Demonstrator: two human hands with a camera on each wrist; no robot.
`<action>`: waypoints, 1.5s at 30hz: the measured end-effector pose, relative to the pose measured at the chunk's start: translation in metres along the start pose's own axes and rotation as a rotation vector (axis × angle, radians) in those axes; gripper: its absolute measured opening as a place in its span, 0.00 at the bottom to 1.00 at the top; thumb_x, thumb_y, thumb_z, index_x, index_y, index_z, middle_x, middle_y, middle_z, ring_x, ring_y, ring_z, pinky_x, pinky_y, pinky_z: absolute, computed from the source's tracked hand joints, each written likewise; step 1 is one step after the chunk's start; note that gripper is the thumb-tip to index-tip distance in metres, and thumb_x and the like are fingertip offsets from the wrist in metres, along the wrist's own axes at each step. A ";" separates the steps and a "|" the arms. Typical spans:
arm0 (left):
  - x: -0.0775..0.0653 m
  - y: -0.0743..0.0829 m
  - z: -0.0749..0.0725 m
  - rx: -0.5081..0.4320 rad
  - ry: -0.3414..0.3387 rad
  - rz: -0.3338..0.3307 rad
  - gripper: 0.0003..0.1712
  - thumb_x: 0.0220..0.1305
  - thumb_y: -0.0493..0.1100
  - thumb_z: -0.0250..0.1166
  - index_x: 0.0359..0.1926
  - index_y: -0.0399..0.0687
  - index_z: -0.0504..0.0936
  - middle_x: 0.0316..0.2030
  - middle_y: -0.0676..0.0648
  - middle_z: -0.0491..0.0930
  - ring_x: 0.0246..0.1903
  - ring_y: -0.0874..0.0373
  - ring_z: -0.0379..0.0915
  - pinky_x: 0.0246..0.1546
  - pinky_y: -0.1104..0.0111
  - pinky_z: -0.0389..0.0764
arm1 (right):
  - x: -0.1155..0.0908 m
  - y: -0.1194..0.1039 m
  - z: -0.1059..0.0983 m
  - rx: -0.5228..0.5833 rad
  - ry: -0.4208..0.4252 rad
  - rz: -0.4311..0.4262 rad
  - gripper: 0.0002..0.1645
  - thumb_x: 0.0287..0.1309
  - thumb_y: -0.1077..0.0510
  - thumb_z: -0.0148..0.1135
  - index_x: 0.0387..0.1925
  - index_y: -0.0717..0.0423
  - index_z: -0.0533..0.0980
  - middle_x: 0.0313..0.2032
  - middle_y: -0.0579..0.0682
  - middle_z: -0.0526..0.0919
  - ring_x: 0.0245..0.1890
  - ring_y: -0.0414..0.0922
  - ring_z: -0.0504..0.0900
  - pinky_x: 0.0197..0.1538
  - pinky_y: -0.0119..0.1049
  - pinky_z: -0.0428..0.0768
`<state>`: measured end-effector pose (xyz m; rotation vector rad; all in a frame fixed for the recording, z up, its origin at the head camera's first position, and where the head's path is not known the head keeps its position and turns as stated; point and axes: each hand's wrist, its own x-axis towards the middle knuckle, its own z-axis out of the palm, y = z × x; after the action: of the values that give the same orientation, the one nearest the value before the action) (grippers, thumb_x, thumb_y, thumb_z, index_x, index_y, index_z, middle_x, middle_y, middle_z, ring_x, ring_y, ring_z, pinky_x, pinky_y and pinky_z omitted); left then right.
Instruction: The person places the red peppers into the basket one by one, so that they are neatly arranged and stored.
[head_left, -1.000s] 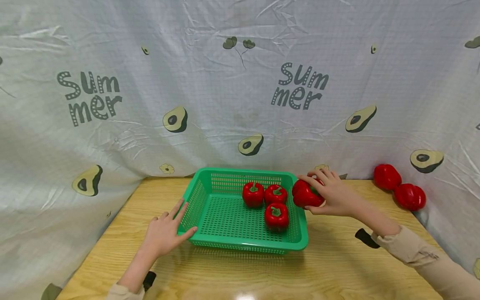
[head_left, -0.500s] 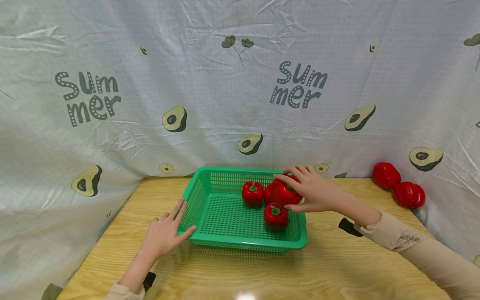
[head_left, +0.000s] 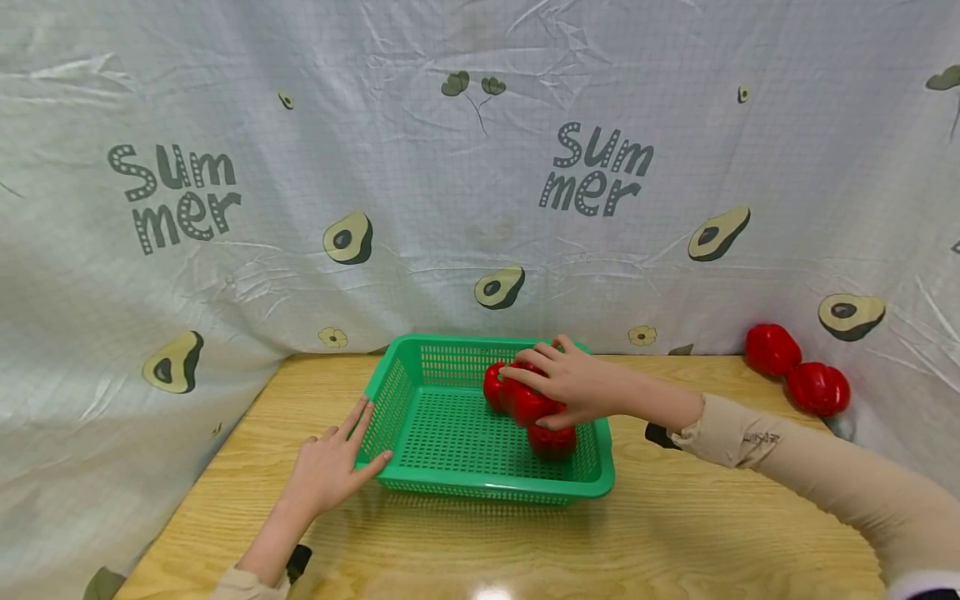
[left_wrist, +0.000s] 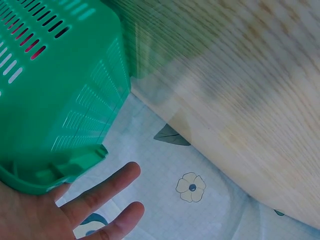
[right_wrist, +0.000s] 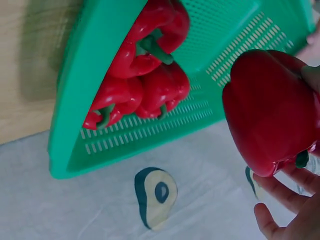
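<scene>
The green basket (head_left: 487, 484) stands near the back edge of the bench (head_left: 705, 533), with open wood at its left, right and front sides. The left hand (head_left: 326, 471) lies on the basket's left rim, fingers straight and spread. The right hand (head_left: 577, 382) reaches across the right rim, its fingers and thumb clamped round a held pepper (head_left: 525, 407), which hangs over the basket's right half; the right wrist view shows a gap between it and the peppers inside. Those are the front pepper (head_left: 552, 446), the left pepper (head_left: 492, 390) and the right rear pepper (right_wrist: 117, 92), with mesh floor exposed along the left half. Two more peppers (head_left: 817, 390) touch each other at the bench's back right corner, beside the cloth (head_left: 480, 208).
</scene>
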<state>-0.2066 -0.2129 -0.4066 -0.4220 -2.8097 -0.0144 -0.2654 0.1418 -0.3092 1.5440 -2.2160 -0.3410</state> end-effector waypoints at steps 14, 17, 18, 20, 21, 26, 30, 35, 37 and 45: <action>0.001 0.001 0.000 -0.010 -0.002 -0.001 0.43 0.56 0.65 0.52 0.65 0.43 0.59 0.65 0.44 0.58 0.44 0.43 0.75 0.24 0.57 0.72 | 0.029 -0.003 0.027 -0.231 -0.082 -0.193 0.43 0.44 0.44 0.62 0.62 0.48 0.60 0.56 0.49 0.69 0.53 0.45 0.69 0.46 0.46 0.68; 0.000 0.001 0.000 -0.017 -0.006 -0.001 0.43 0.56 0.64 0.53 0.65 0.42 0.58 0.65 0.44 0.58 0.44 0.43 0.75 0.24 0.58 0.72 | 0.033 -0.003 0.035 -0.258 -0.098 -0.222 0.42 0.45 0.45 0.61 0.63 0.47 0.59 0.56 0.48 0.69 0.52 0.44 0.69 0.46 0.46 0.68; 0.000 0.001 0.000 -0.021 -0.008 -0.002 0.43 0.56 0.64 0.53 0.65 0.42 0.58 0.65 0.44 0.58 0.44 0.43 0.75 0.24 0.57 0.72 | 0.034 -0.003 0.037 -0.263 -0.103 -0.229 0.42 0.45 0.44 0.61 0.63 0.46 0.59 0.55 0.47 0.69 0.52 0.43 0.69 0.46 0.46 0.68; 0.000 0.001 -0.001 -0.027 -0.012 -0.004 0.43 0.56 0.64 0.53 0.65 0.42 0.58 0.66 0.44 0.57 0.45 0.43 0.74 0.26 0.56 0.72 | 0.035 -0.003 0.041 -0.263 -0.108 -0.239 0.42 0.45 0.42 0.62 0.62 0.46 0.60 0.55 0.47 0.69 0.52 0.43 0.69 0.45 0.46 0.68; 0.000 0.001 -0.001 -0.032 -0.013 -0.005 0.43 0.56 0.64 0.53 0.65 0.42 0.58 0.66 0.44 0.57 0.45 0.43 0.74 0.26 0.55 0.72 | 0.036 -0.003 0.042 -0.267 -0.113 -0.240 0.42 0.45 0.41 0.62 0.62 0.46 0.60 0.55 0.47 0.69 0.52 0.43 0.69 0.45 0.46 0.68; 0.001 0.001 -0.002 -0.035 -0.017 -0.011 0.43 0.57 0.64 0.53 0.65 0.42 0.58 0.66 0.44 0.57 0.45 0.42 0.74 0.28 0.53 0.73 | 0.040 -0.003 0.049 -0.287 -0.172 -0.239 0.42 0.45 0.38 0.62 0.62 0.43 0.60 0.56 0.46 0.68 0.52 0.43 0.69 0.46 0.47 0.69; 0.001 0.001 -0.002 -0.034 -0.018 -0.012 0.43 0.57 0.63 0.53 0.65 0.43 0.58 0.66 0.44 0.58 0.45 0.42 0.74 0.28 0.53 0.73 | 0.042 -0.004 0.054 -0.285 -0.231 -0.238 0.42 0.46 0.39 0.62 0.62 0.42 0.60 0.58 0.46 0.68 0.53 0.43 0.69 0.48 0.49 0.70; 0.001 0.000 -0.002 -0.034 -0.016 -0.015 0.43 0.57 0.64 0.53 0.65 0.43 0.58 0.65 0.44 0.58 0.46 0.41 0.74 0.29 0.52 0.73 | 0.044 -0.005 0.061 -0.279 -0.261 -0.240 0.42 0.46 0.39 0.63 0.62 0.42 0.59 0.58 0.46 0.67 0.56 0.43 0.68 0.49 0.48 0.71; 0.001 0.000 -0.002 -0.032 -0.017 -0.015 0.43 0.57 0.64 0.53 0.65 0.43 0.58 0.66 0.44 0.58 0.46 0.42 0.74 0.29 0.52 0.73 | 0.044 -0.005 0.063 -0.270 -0.272 -0.242 0.42 0.46 0.39 0.63 0.62 0.41 0.59 0.59 0.46 0.67 0.57 0.43 0.68 0.49 0.48 0.72; 0.001 0.000 -0.002 -0.029 -0.014 -0.012 0.43 0.56 0.63 0.54 0.65 0.42 0.59 0.65 0.43 0.58 0.45 0.42 0.74 0.25 0.56 0.72 | 0.048 -0.008 0.065 -0.208 -0.312 -0.231 0.41 0.43 0.39 0.64 0.60 0.40 0.61 0.57 0.44 0.67 0.56 0.42 0.68 0.51 0.51 0.70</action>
<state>-0.2074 -0.2123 -0.4046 -0.4135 -2.8287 -0.0549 -0.3036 0.0915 -0.3607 1.7278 -2.1382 -0.9087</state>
